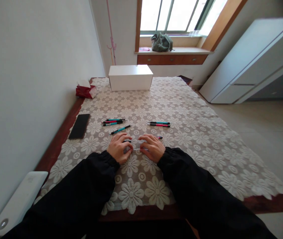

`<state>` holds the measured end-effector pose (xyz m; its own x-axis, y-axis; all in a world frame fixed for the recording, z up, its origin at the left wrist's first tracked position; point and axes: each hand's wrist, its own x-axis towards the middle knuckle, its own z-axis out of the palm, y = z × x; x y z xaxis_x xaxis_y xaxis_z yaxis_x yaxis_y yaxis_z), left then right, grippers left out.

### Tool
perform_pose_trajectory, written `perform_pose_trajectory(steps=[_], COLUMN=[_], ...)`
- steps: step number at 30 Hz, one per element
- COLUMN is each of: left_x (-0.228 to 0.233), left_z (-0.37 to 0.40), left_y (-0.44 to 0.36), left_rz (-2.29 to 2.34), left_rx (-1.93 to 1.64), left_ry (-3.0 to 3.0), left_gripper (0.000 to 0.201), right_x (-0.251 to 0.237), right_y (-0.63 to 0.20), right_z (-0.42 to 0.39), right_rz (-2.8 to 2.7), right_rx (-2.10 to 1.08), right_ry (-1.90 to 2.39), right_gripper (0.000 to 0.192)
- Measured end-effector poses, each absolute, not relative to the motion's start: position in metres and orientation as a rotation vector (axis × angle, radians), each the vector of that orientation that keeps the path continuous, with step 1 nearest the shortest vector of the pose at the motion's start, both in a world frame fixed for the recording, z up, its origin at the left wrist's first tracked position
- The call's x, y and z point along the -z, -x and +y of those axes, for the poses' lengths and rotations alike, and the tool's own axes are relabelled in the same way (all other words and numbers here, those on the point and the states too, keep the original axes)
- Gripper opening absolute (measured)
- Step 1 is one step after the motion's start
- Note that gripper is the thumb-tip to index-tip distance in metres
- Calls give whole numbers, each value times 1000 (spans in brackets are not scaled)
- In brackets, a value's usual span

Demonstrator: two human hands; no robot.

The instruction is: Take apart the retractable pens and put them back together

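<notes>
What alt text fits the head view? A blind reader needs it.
Both hands, left hand and right hand, rest on a pen on a white floral lace tablecloth. Teal and red pens lie beyond, with a black phone at left and a white box behind.

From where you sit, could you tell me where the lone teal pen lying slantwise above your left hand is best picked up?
Pinch the teal pen at mid-barrel, from above, with the fingers of the left hand across its width. It lies flat on the lace cloth, apart from the other pens, so both long sides are free.
</notes>
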<state>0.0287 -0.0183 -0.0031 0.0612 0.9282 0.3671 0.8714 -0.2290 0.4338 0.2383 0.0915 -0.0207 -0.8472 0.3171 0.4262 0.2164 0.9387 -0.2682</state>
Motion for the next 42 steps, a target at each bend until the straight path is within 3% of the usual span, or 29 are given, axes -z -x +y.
perform_pose_trajectory(steps=[14, 20, 29, 42], left_x=[7, 10, 19, 16], left_z=[-18, -17, -16, -16], left_y=[-29, -27, -24, -25], left_rz=[1865, 1859, 1860, 1863], left_rx=[-886, -907, -932, -911], left_ry=[-2221, -2240, -2254, -2265], left_gripper=[4, 6, 4, 6], right_x=[15, 18, 1, 15], right_y=[-243, -242, -259, -257], right_z=[98, 99, 115, 114], right_rz=[-2543, -2567, -2764, -2819], right_rx=[-240, -209, -199, -365], right_ry=[522, 548, 472, 405], right_gripper=[18, 8, 9, 13])
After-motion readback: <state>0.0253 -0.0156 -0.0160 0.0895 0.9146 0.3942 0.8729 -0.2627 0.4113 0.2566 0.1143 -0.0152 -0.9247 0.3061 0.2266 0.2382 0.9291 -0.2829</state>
